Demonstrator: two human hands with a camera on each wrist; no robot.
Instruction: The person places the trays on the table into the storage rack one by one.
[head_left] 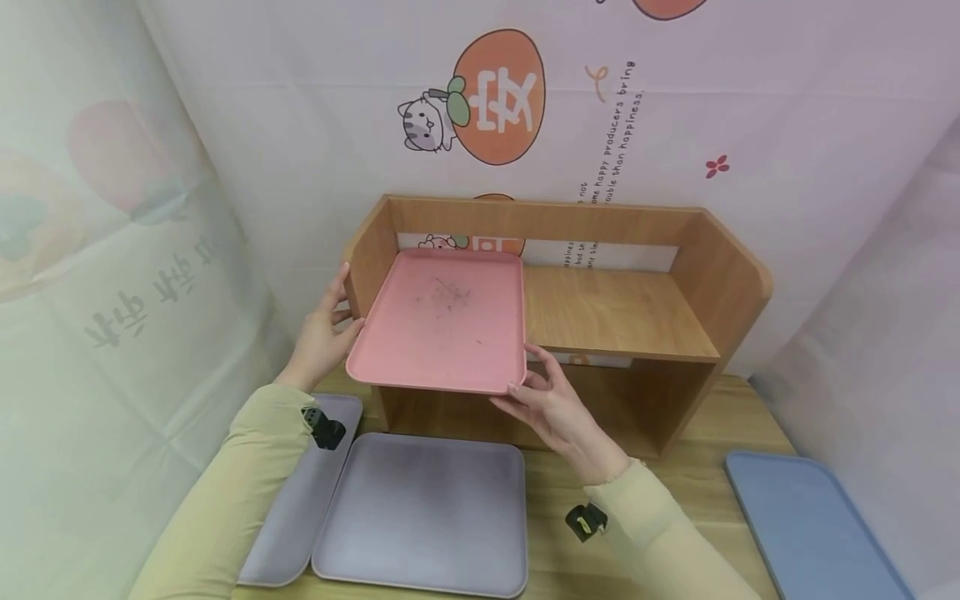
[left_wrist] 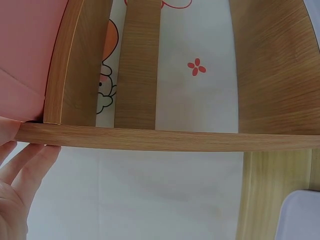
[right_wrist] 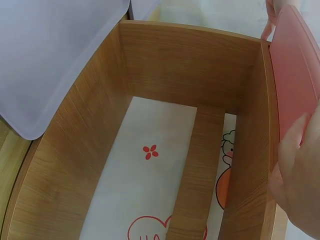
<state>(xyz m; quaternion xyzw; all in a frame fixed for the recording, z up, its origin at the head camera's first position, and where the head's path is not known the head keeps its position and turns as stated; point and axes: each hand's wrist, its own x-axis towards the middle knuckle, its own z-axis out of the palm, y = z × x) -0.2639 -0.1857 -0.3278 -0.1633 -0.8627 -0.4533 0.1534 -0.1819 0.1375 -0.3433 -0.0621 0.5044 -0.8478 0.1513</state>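
Observation:
A pink tray [head_left: 450,321] lies on the left part of the upper board of a wooden desk shelf [head_left: 618,308], its near edge sticking out past the board's front. At the shelf's left side panel is my left hand [head_left: 322,337]: the thumb touches the tray's left edge, while the fairly straight fingers [left_wrist: 35,167] rest against the panel's outer face. My right hand [head_left: 558,408] grips the tray's near right corner, thumb at the rim and other fingers beside and below it. In the right wrist view, that hand is close against the upper board's front edge.
In front of the shelf, a greyish-purple tray [head_left: 423,512] lies on the wooden table [head_left: 577,575]. Another purple tray [head_left: 288,517] lies left of it, partly behind the left arm. A blue tray [head_left: 817,525] sits at the right. Printed cloth [head_left: 315,108] hangs behind and on both sides.

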